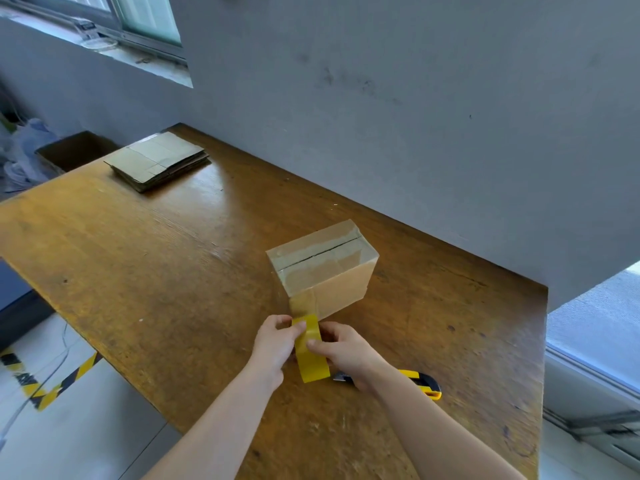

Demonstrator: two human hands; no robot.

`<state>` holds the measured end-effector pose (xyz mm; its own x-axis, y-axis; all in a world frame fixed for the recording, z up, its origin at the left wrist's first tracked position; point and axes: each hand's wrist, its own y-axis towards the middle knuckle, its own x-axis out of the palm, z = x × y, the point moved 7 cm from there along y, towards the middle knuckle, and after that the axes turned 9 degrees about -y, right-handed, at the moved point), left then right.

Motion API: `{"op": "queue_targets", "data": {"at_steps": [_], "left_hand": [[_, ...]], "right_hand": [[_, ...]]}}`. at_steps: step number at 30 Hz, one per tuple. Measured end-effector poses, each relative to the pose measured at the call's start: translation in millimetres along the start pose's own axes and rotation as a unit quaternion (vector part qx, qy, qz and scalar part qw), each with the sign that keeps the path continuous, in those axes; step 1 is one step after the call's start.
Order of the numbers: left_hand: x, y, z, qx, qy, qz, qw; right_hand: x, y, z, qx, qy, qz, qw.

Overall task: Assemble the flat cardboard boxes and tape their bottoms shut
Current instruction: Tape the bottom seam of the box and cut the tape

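Head view. A box [322, 268] stands bottom-up near the middle of the worktop [138, 254], just beyond the hands. Clear tape already covers its centre seam and runs over the near edge and down the near face. From there the tape [310, 348] continues as a yellow band toward the person.

The left hand [273, 344] pinches the band at its upper end, close to the box; its grip is clamped on the tape. The right hand [346, 351] presses a thumb onto the band lower down with fingers curled behind it, so its grip is likewise clamped on the tape. A knife [420, 382] with a yellow and black handle lies on the worktop under the right wrist, blade end toward the tape. Whether the hand touches it cannot be told.

A stack of flats [157, 161] waits at the far left corner.

Step in hand, as judged: closing off the seam strip on this box. The next move likely calls for holding the band taut, freeing the right hand for the knife, cutting near the box and smoothing the tail down.
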<state>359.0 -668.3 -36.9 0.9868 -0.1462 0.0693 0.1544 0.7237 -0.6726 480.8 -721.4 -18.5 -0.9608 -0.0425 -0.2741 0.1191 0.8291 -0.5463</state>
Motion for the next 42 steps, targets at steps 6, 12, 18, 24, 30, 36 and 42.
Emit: {"op": "queue_targets", "data": {"at_steps": [6, 12, 18, 24, 30, 36, 42], "left_hand": [[1, -2, 2, 0.01, -0.024, -0.003, 1.0], [2, -3, 3, 0.026, -0.02, 0.009, 0.999], [0, -1, 5, 0.029, -0.021, 0.013, 0.999], [2, 1, 5, 0.038, -0.048, 0.006, 0.998], [0, 1, 6, 0.04, -0.042, 0.009, 0.998], [-2, 1, 7, 0.035, -0.022, 0.011, 0.999], [-3, 3, 11, 0.053, 0.001, 0.018, 0.998]], "right_hand": [[-53, -5, 31, 0.054, -0.342, 0.145, 0.927], [-55, -9, 81, 0.111, -0.547, 0.074, 0.826], [-57, -16, 69, 0.02, -0.469, 0.126, 0.874], [-55, -33, -11, -0.261, -0.421, 0.322, 0.807], [-38, -32, -60, -0.336, -0.568, 0.347, 0.667], [-33, -21, -73, -0.273, -0.642, 0.262, 0.666], [-25, -22, -91, -0.211, -0.7, 0.222, 0.645]]}}
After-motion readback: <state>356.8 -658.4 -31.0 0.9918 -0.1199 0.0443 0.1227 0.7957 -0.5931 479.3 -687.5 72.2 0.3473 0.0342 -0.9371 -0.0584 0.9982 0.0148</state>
